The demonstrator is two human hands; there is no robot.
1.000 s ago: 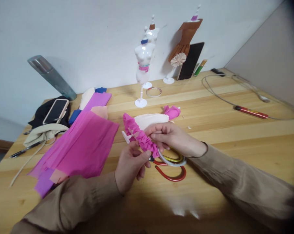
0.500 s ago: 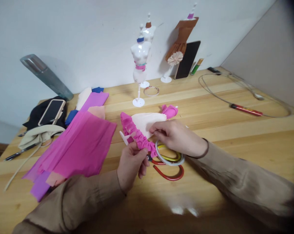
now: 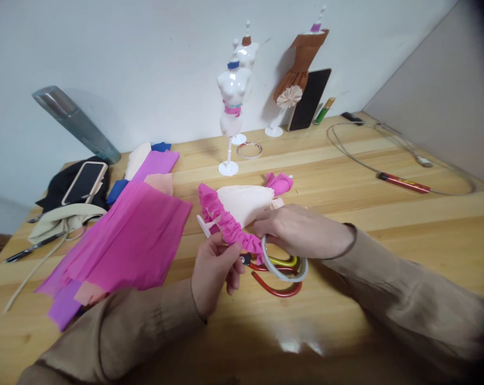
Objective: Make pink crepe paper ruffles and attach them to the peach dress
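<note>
A doll form in a cream skirt (image 3: 244,202) lies on the table, with a gathered pink ruffle (image 3: 229,224) along its lower edge. My left hand (image 3: 217,267) pinches the ruffle near its lower end. My right hand (image 3: 290,230) is closed at the skirt's right side, by the ruffle's end; what its fingertips hold is hidden. Against its underside, a white tape ring (image 3: 304,270) stands tilted. Below the ring lie red-handled scissors (image 3: 277,293) and a yellow loop (image 3: 292,261). A pink piece (image 3: 279,183) covers the form's upper end.
White mannequins (image 3: 232,88) and one in a brown dress (image 3: 304,53) stand at the back. Pink cloth (image 3: 141,235), a phone (image 3: 84,183) and a leaning bottle (image 3: 77,125) are left. A cable with a red tube (image 3: 404,183) lies right.
My right hand has moved slightly right and down, off the middle of the skirt. The tape ring has shifted right and tilted up. My left hand has barely moved.
</note>
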